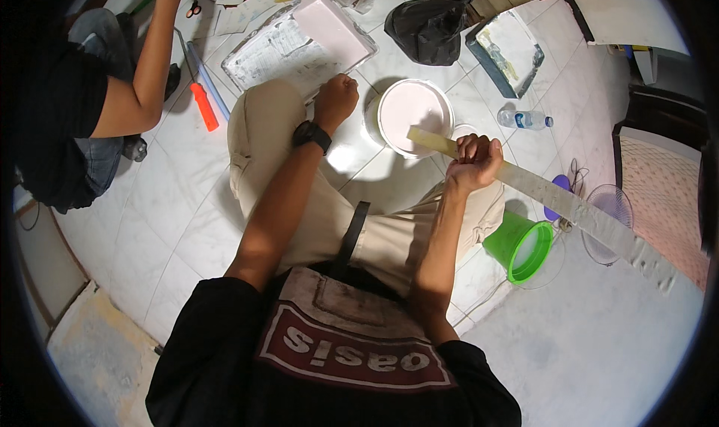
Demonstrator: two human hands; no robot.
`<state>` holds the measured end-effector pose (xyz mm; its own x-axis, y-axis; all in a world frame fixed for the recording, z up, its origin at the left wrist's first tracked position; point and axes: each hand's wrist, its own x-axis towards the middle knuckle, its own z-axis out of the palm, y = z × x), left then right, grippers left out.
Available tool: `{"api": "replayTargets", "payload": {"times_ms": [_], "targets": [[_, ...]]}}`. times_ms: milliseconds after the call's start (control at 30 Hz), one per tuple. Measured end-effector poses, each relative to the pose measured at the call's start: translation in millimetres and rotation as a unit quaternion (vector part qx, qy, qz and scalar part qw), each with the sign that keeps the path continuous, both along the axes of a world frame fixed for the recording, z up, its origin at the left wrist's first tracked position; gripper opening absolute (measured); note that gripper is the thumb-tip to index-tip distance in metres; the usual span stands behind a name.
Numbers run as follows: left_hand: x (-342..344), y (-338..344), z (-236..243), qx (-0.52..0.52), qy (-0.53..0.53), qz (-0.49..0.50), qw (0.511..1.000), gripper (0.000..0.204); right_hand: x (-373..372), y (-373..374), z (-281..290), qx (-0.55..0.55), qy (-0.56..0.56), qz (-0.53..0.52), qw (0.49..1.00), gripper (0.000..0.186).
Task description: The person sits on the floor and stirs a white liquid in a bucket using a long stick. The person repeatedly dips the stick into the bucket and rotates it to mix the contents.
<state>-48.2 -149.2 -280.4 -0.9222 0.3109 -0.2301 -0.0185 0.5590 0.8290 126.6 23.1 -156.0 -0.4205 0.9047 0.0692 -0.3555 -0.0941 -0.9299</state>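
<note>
My right hand (475, 163) grips a long flat slat (550, 195), its short yellowish end over a white bucket (379, 120). The slat's longer, whitish part runs off to the right, with rough lumps near its far end. Pale pink paint (408, 111) fills the bucket, which stands on the floor in front of my knees. My left hand (335, 101) is closed beside my left knee, near the lower edge of a paint tray (281, 56); whatever its fingers hold, if anything, is hidden. That tray has pink paint in its deep end and white smears on its slope.
At the left a person (56, 120) sits close by, near an orange-handled tool (204, 107). A black plastic bag (428, 30), a second tray (517, 90) and a water bottle (524, 120) lie beyond the bucket. A green pail (505, 240) and a fan (608, 217) are at my right.
</note>
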Motion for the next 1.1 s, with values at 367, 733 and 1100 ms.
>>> {"api": "replayTargets", "payload": {"times_ms": [367, 733, 1100], "targets": [[3, 3, -12, -0.013, -0.001, -0.002, 1.000, 0.027, -22, 50, 0, 0.049, 0.072, 0.029, 0.996, 0.039], [5, 3, -2, -0.047, -0.010, -0.014, 0.999, 0.030, 24, 84, -19, -0.099, 0.088, 0.016, 0.991, 0.045], [6, 9, -6, -0.049, 0.001, -0.018, 0.999, 0.032, 51, 99, -20, -0.148, 0.119, -0.067, 0.980, 0.040]]}}
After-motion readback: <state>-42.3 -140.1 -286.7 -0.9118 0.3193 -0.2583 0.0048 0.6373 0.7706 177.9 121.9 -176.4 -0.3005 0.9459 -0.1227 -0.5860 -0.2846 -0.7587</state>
